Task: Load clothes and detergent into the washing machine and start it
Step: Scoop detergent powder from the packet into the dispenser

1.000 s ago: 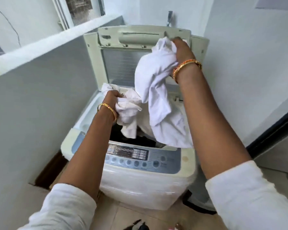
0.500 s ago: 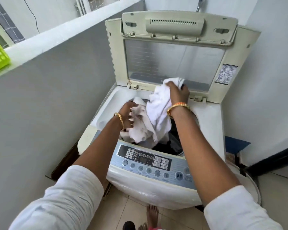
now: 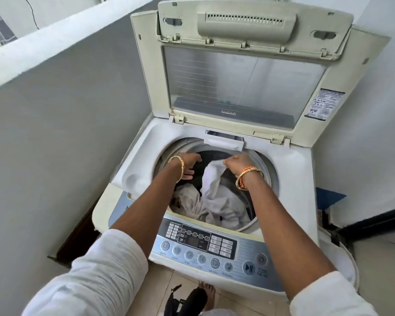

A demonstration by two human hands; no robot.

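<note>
Nearest me, the control panel fronts the washing machine. Beyond it I see the drum mouth, with pale clothes heaped against its near wall. My left hand hangs open-fingered over dark, free space. My right hand pinches the white garment, which trails downward. Farthest, the lid stands upright, leaving the opening unobstructed.

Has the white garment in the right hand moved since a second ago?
Yes. The white garment has dropped from up by the lid into the drum, right hand holding it.
</note>
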